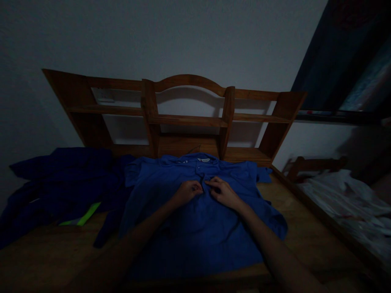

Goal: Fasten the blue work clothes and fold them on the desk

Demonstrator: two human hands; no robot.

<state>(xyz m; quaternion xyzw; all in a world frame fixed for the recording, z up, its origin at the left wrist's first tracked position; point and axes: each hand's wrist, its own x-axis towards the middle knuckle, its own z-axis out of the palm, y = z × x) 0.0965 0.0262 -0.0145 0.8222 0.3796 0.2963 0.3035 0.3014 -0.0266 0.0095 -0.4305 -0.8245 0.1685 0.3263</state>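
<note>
One blue shirt (198, 224) | spread out | lightly creased | white collar label (203, 160)

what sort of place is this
Probably a home or dorm room: a wooden desk with a shelf unit at its back, a blue shirt spread out and dark clothing beside it.

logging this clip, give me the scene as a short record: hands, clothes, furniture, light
left hand: curled at the front of the blue collared cloth shirt; grip unclear
right hand: also at the shirt's front; grip unclear
shirt: spread on the brown wooden table
beside it: crumpled dark-blue cloth garment, neon-green strip
behind: brown wooden shelf unit
light: dim
</note>
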